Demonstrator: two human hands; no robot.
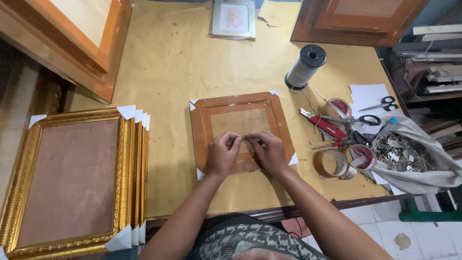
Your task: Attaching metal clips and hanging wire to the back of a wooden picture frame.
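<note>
Yellow-papered worktable (173, 58): gilt frames (72, 178) stacked at left edge, brown wooden frame (240, 132) face-down near front edge (stiff, light, probably glazed; best gripped by rails). Left hand (222, 155) and right hand (269, 153) knuckles-up, fingertips pinched on small metal fitting (246, 140). Tape rolls (344, 161), scissors (358, 119) rightward.

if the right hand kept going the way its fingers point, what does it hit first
The right hand points left across the brown frame, so it would most likely meet the left hand first; their fingertips already look nearly touching over a small item too tiny to identify.
</note>
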